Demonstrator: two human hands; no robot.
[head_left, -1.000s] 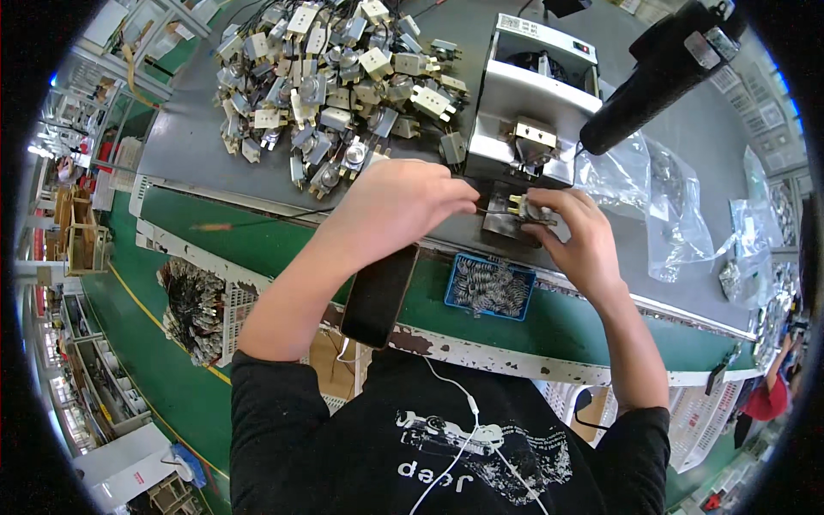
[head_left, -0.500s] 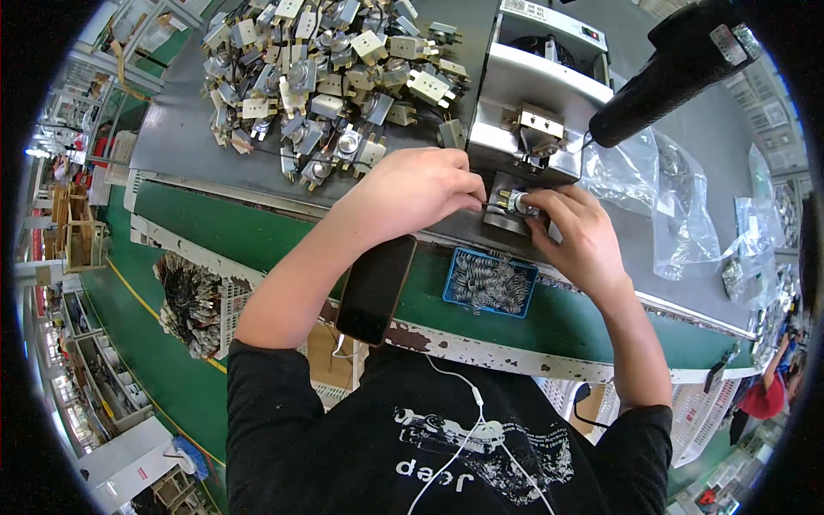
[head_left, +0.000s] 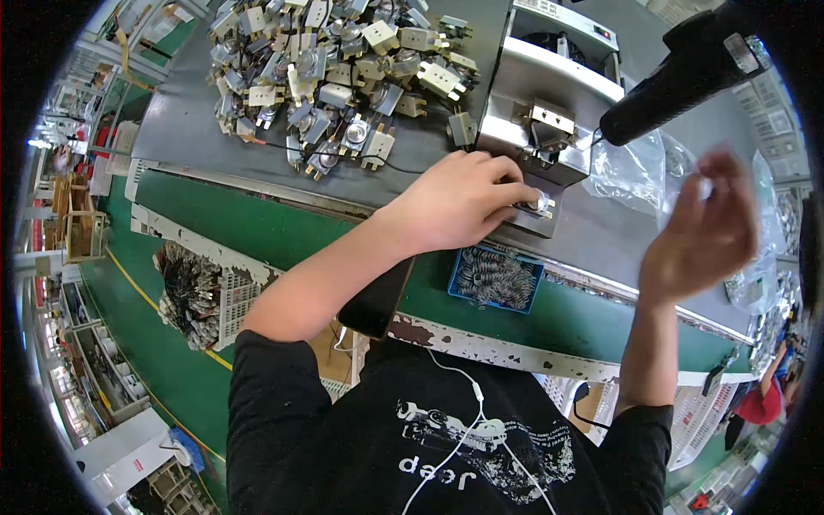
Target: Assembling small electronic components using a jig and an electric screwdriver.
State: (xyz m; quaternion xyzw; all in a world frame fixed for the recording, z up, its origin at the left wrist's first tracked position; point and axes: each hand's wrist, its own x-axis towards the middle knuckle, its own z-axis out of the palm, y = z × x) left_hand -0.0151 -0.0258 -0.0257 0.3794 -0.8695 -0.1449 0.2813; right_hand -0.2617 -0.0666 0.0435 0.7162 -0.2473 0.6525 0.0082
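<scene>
Head view shows the left hand [head_left: 459, 203] pinching a small part [head_left: 542, 203] on a block [head_left: 536, 225] by the front edge of the table [head_left: 601, 238], the right hand [head_left: 705, 233] raised toward the right edge, too blurry to tell if it holds anything, and a pile [head_left: 339, 73] toward the left edge.

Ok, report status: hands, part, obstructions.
Left hand touching small metal part at the metal block. Right hand raised, blurred, apart from it. Left hand partly hides the part.
</scene>
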